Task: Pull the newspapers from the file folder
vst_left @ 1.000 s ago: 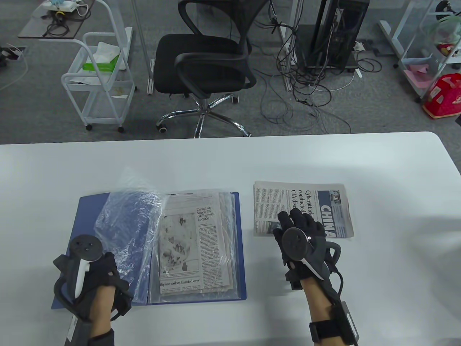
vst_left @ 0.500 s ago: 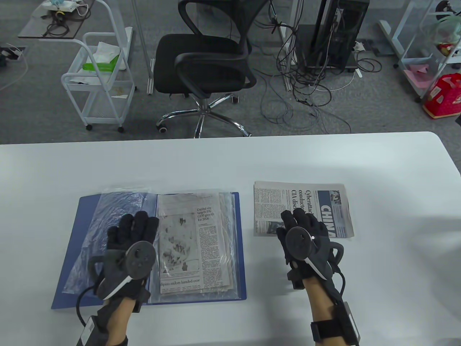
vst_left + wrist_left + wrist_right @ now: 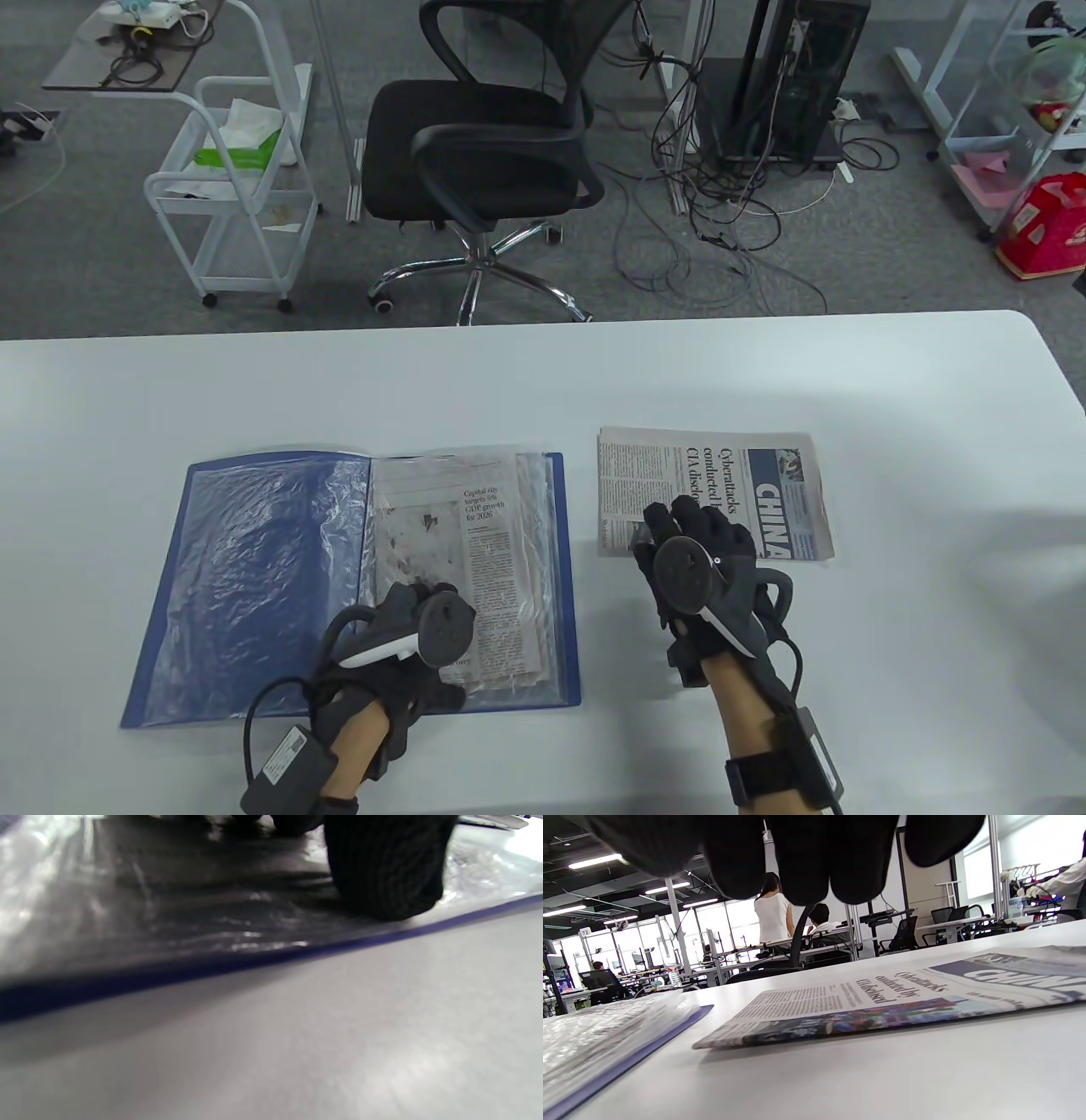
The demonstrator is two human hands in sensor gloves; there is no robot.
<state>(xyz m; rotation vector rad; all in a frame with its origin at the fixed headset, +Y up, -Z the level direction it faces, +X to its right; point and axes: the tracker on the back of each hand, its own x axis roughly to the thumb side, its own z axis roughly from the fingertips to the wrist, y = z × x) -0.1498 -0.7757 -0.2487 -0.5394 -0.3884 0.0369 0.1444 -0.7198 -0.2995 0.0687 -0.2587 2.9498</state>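
A blue file folder lies open on the white table. Its left leaf is an empty clear sleeve lying flat. Its right leaf holds a newspaper page in a sleeve. My left hand rests on the near end of that right leaf. In the left wrist view a gloved fingertip presses on the plastic by the folder's blue edge. A folded newspaper lies right of the folder. My right hand hovers open over its near left corner; its fingertips hang above the paper without touching.
The table stretches to the right and front of the newspaper. Beyond its far edge stand a black office chair, a white wire cart and a tangle of cables on the floor.
The empty sleeve, raised a second ago, now lies flat on the left. My left hand smoothed it, then moved right to the right leaf's near end. My right hand shifted slightly left.
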